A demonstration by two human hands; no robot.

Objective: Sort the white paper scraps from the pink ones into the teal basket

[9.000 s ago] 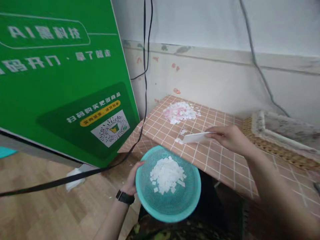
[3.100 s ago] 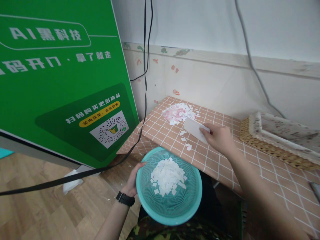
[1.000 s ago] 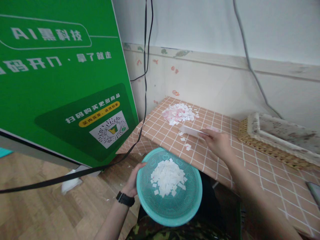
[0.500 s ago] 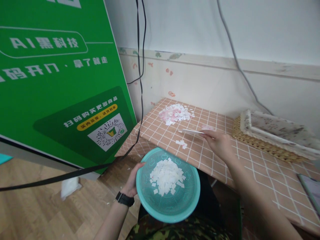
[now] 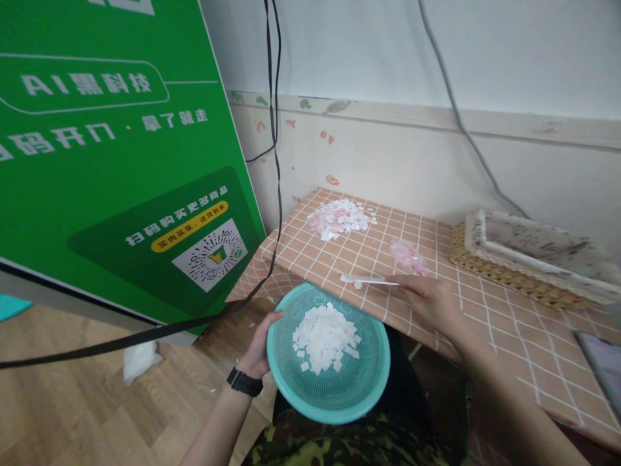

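Observation:
My left hand [image 5: 259,346] is closed on the left rim of a turquoise plastic colander [image 5: 334,414], held above my lap below the table's front edge. Small white paper squares [image 5: 325,340] lie heaped inside it. With closed fingers, my right hand [image 5: 429,299] grips the end of a thin white flat stick [image 5: 371,279] just over the table. A few paper scraps [image 5: 358,285] lie at the stick's far end, partly hidden by it. Farther back is a pile of white and pink paper pieces [image 5: 342,218]. Pinkish scraps [image 5: 408,257] lie behind my right hand.
The table wears a brown checked cloth [image 5: 490,317]. A lined wicker basket [image 5: 514,272] stands at its right, with a flat device [image 5: 601,366] near the right edge. A green cabinet [image 5: 111,162] is on the left, and a black cable [image 5: 277,194] hangs before the table corner.
My right hand has moved the white stick nearer the table's front edge, onto the small scraps there. More of the pinkish scraps behind it shows. My left hand and the colander have barely moved.

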